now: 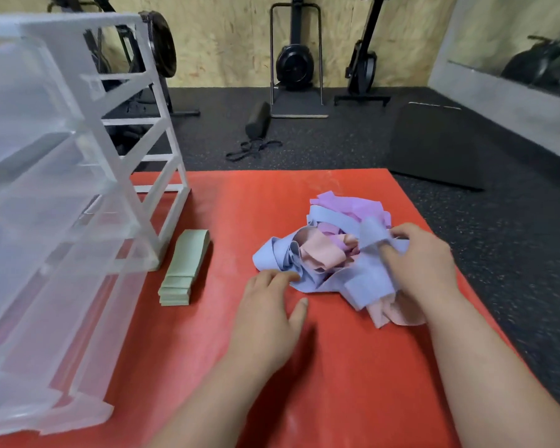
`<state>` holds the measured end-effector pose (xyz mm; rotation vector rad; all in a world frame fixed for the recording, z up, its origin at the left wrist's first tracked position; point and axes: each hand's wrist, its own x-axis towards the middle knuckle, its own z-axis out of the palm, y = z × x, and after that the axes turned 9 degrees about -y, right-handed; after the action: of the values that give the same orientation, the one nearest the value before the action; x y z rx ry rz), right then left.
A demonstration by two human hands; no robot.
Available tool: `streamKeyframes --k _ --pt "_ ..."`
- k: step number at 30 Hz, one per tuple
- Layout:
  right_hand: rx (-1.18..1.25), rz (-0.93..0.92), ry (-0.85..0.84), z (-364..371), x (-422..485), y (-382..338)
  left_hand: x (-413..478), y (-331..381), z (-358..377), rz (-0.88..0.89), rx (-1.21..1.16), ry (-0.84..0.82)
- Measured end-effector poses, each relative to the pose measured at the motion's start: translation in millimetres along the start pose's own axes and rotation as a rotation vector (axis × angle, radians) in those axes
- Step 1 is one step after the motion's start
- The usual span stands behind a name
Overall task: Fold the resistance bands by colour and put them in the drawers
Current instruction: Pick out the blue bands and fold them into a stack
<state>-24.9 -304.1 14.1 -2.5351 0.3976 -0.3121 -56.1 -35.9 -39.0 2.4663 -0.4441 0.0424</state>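
The heap of bands (333, 250) lies tangled just ahead of both hands, blue strips wound over pink bands (317, 253), with lilac bands (353, 205) on its far side. The right hand (424, 263) sits at the heap's right edge, fingers curled into a blue band (370, 236) and pinching it. The left hand (269, 308) lies flat with its fingers nearly straight, holding nothing; its fingertips touch the near-left edge of the blue fabric.

Well to the left of the left hand, a stack of green bands (183, 270) lies folded flat, just beside the foot of the clear drawer unit (46, 189). Everything rests on the red mat (337, 367).

Green looks sorted and folded but not yet stowed, so the step in hand is probably drawing blue out of the tangle. The next move likely calls for the left hand to hold the heap down while the right lifts its band free. The loops interlock, so a hard pull may drag pink strips along.
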Motion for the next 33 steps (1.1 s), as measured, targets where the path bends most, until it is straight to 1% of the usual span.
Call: streamKeyframes --k 2,3,4,7,12,15,18,19,21,22,25,27,30,33 --pt "0.127 -0.037 -0.216 0 -3 -4 3 3 2 0.013 -0.017 -0.005" --pt "0.156 -0.066 -0.289 1 -5 -4 4 5 3 0.02 -0.03 -0.011" --pt "0.166 -0.096 -0.317 2 -6 -2 4 7 3 0.027 -0.041 -0.017" --pt "0.226 -0.164 -0.281 -2 -12 0 3 13 2 0.037 -0.079 -0.018" --pt "0.593 -0.226 -0.241 -24 -35 -10 0 29 -8 0.093 -0.242 0.018" --pt "0.767 -0.307 -0.267 -37 -53 -23 -6 43 -15 0.109 -0.406 -0.004" --pt "0.758 -0.399 -0.314 -42 -72 -29 -11 59 -20 0.133 -0.526 0.001" --pt "0.745 -0.415 -0.332 -43 -79 -30 -13 62 -21 0.145 -0.527 0.006" --pt "0.709 -0.424 -0.331 -45 -90 -29 -16 65 -23 0.165 -0.445 0.022" --pt "0.685 -0.417 -0.303 -45 -94 -27 -17 65 -24 0.16 -0.403 0.023" --pt "0.617 -0.388 -0.243 -47 -101 -14 -22 60 -29 0.074 -0.377 -0.018" --pt "0.575 -0.361 -0.267 -48 -105 -5 -27 57 -37 0.055 -0.452 -0.09" --pt "0.515 -0.317 -0.316 -53 -115 -6 -40 62 -52 0.05 -0.688 -0.199" --pt "0.51 -0.371 -0.435 -67 -132 -18 -54 68 -68 0.049 -0.829 -0.26"
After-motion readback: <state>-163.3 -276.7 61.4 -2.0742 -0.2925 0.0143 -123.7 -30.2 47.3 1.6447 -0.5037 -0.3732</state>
